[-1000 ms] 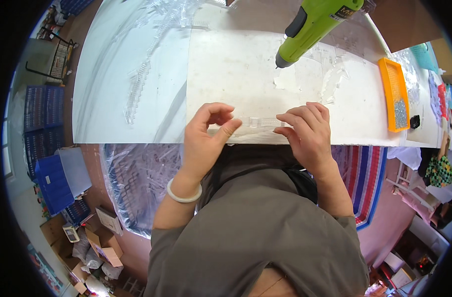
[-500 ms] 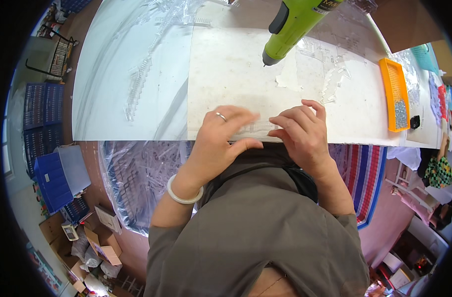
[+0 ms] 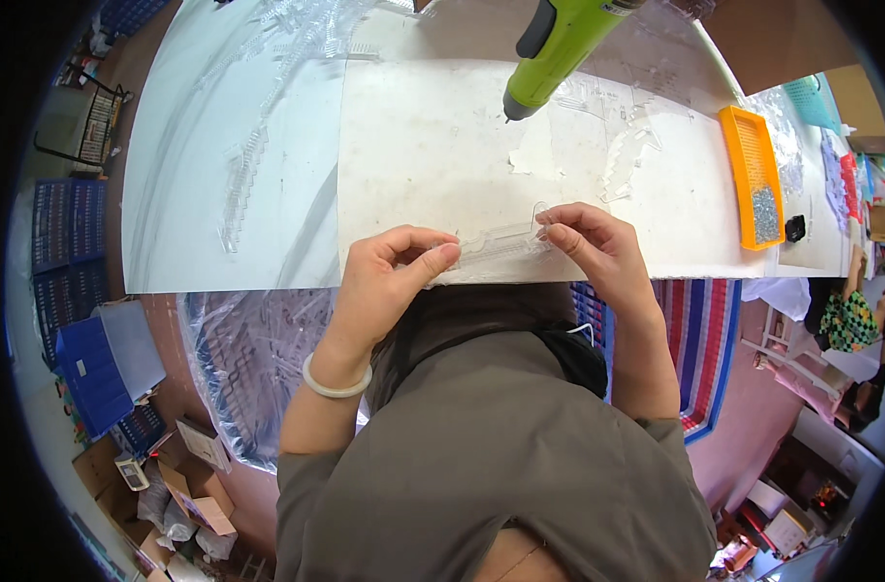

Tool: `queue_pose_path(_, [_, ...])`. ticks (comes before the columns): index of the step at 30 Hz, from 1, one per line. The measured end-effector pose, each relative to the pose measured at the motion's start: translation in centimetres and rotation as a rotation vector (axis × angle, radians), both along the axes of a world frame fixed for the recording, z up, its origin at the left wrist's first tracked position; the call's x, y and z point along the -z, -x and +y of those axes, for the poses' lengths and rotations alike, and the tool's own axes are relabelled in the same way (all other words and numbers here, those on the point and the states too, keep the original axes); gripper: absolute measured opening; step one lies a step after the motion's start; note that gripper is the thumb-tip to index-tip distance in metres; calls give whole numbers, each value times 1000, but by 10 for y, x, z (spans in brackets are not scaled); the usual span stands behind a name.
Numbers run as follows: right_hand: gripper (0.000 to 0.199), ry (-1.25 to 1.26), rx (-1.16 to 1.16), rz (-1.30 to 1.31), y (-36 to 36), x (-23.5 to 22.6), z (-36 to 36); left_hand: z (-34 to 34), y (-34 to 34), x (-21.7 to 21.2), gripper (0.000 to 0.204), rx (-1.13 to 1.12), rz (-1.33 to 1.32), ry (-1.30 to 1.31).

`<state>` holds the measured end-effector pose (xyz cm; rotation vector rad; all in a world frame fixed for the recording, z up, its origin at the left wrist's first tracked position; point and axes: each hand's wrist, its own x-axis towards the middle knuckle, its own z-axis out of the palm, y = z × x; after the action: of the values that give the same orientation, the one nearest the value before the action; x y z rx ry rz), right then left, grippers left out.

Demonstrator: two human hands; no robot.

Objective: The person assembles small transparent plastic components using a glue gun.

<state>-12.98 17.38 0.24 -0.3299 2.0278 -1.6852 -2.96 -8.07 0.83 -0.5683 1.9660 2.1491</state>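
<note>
Just over the near edge of the smooth white worktop (image 3: pixel 413 145), a thin clear plastic strip (image 3: pixel 500 242) is held in narrow pinches at its two ends by the left hand (image 3: pixel 399 272) and the right hand (image 3: pixel 597 250), with bare surface left open beyond it. At the right, small silvery metal pieces (image 3: pixel 766 217) are gathered in the near end of a shallow orange plastic tray (image 3: pixel 748 145). Farther off, a torn white scrap (image 3: pixel 532 155) is overhung by a green, black-tipped power driver (image 3: pixel 565 53).

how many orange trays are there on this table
1: the orange tray, on the right of the table, beyond your right hand, with small silvery pieces inside. Another could be hidden.
</note>
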Motion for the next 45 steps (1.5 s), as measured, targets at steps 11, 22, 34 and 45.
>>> queue_pose_path(11, [19, -58, -146, 36, -10, 4, -3, 7, -4, -4, 24, 265, 87, 114])
queue_pose_path(22, [17, -18, 18, 92, -7, 40, -10, -208, -21, -16, 24, -503, 47, 612])
queue_pose_path(34, [14, -54, 1, 218, -7, 37, -9, -207, -6, 13, 28, -624, -73, 611])
queue_pose_path(45, [17, -26, 11, 187, -5, 35, -16, -213, -13, 31, 45, -455, 72, 1082])
